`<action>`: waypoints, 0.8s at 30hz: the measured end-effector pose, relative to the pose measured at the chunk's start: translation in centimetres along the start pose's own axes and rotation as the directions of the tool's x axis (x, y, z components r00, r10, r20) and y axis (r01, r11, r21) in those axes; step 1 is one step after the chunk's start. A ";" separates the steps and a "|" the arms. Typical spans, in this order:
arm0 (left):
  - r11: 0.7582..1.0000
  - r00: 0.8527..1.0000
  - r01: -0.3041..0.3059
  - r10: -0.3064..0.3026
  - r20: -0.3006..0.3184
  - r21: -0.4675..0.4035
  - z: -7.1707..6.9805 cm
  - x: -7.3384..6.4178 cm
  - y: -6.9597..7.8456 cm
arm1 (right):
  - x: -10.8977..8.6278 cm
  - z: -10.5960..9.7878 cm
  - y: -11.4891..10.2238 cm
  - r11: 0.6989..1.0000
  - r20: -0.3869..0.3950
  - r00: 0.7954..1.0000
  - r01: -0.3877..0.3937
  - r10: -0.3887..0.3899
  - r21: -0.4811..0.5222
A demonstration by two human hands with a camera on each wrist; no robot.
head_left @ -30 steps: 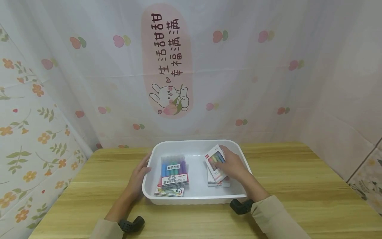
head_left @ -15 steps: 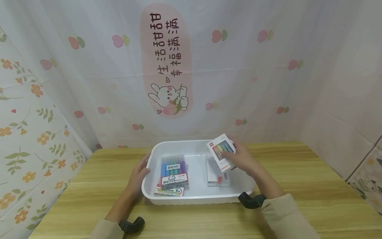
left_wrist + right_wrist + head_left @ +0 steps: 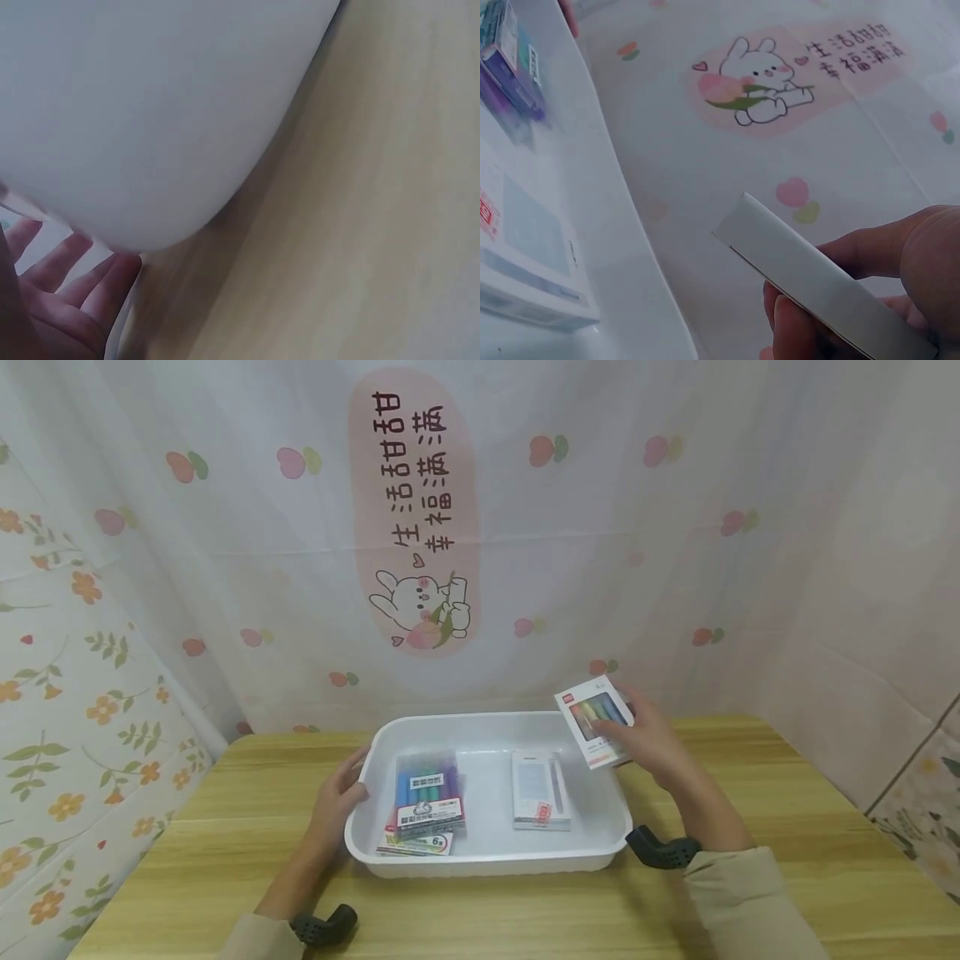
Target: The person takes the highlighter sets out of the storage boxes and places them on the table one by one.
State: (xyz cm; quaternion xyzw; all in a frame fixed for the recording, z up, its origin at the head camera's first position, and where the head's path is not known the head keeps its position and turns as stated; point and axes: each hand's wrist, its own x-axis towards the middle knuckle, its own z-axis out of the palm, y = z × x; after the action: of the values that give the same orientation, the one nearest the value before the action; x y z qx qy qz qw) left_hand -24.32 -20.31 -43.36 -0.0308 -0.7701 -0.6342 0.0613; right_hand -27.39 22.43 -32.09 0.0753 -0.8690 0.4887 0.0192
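My left hand [image 3: 335,802] rests against the outer left side of a white plastic tray [image 3: 487,862]. In the left wrist view, its fingers [image 3: 56,262] extend along the tray's outer wall. Above the tray's back right corner, my right hand [image 3: 651,739] holds a white box [image 3: 594,753] with a window showing coloured sticks. The right wrist view shows the box [image 3: 810,262] edge-on between thumb and fingers. Inside the tray, a clear pack of coloured pens [image 3: 427,797] lies on a flat pack marked 6 [image 3: 416,845] at left. A white box with a red label [image 3: 532,797] lies at right.
The tray stands on a wood-grain table [image 3: 757,827]. Behind it hangs a white curtain [image 3: 600,568] with printed fruit and a rabbit. A flowered cloth [image 3: 97,710] hangs at the left.
My right hand has lifted the windowed box off the white box and carried it right, to above the tray's back right corner. My left hand stays at the tray, which has shifted slightly left.
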 end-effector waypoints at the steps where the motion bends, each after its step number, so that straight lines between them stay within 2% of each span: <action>1: 1.000 1.000 -0.001 0.001 -0.003 0.005 -0.1 0.0 0.0 | 0.0 -0.2 0.1 1.000 0.000 1.000 0.000 0.000 0.005; 8: 1.000 1.000 0.003 -0.003 -0.002 0.013 -1.0 0.2 -0.4 | 0.1 -1.5 1.0 1.000 -0.016 1.000 0.016 -0.016 0.014; 16: 1.000 1.000 -0.009 0.010 -0.029 0.024 -1.4 0.3 -0.3 | 0.5 -3.0 2.6 0.998 -0.061 0.997 -0.041 0.038 -0.051; 24: 0.999 0.998 0.021 -0.019 -0.064 0.034 -1.6 0.1 -0.1 | 0.9 -4.0 4.9 0.994 -0.011 0.994 -0.104 0.104 -0.010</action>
State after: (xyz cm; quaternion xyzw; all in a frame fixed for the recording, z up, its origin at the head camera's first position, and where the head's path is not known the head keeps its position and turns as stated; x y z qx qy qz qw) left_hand -24.37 -21.85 -43.11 -0.0018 -0.7788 -0.6221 0.0799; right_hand -29.20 28.21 -34.07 0.0272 -0.8741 0.4849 -0.0016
